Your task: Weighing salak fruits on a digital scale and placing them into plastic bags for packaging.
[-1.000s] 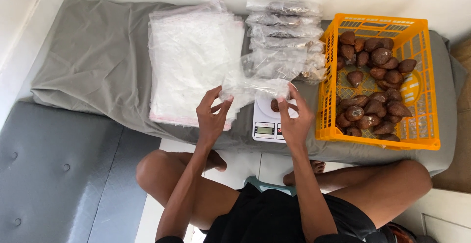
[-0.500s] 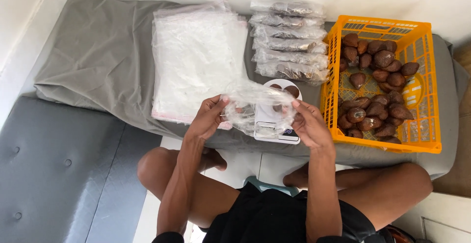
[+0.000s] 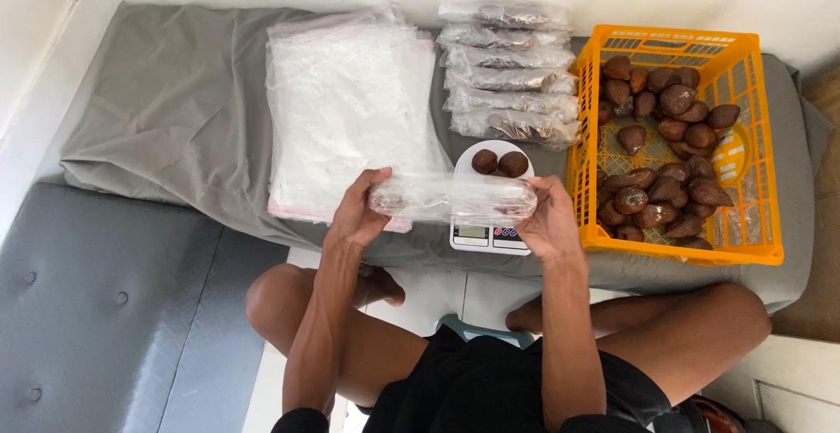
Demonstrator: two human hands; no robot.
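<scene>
Stretched flatter since before, clear bag (image 3: 453, 199) spans left hand (image 3: 357, 214) and right hand (image 3: 551, 219).

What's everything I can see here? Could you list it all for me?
rolled bag: one, clear plastic, held sideways between both hands above the scale
scale: one, white, on the grey cloth in front of the person
fruits on scale: two, brown, on the round pan
crate: one, orange, right of the scale, holding many brown fruits
filled bags: about five, clear with brown fruit inside, stacked left of the crate
empty bags: a pile, clear, flat on the cloth left of the filled ones
cloth: one, grey, under everything
cushion: grey, buttoned, at lower left
left hand: fingers closed on the roll's left end
right hand: fingers closed on the roll's right end
</scene>
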